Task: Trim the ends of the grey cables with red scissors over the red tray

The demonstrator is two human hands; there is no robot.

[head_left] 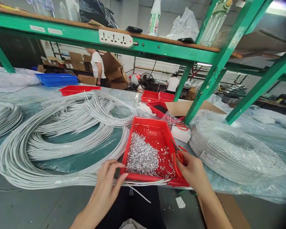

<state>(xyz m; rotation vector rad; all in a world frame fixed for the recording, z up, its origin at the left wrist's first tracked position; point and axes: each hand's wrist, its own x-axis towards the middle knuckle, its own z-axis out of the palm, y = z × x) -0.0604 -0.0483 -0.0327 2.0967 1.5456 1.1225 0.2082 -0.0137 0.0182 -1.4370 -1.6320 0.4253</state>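
Note:
My left hand is at the near left corner of a red plastic tray, thumb and fingers apart. Beneath and beside it runs a bundle of white cables, whose ends lie along the tray's near edge. One loose cable end pokes out over the table edge. Red-handled scissors are in my right hand, closed around the handles at the tray's right side, blades pointing away from me. Small shiny metal pieces are heaped in the tray's left half, with more scattered on the right.
A wrapped cable coil lies to the right, near a second red-handled pair of scissors on a white box. Large cable loops cover the left. A green shelf frame crosses above the table. Two people stand in the background.

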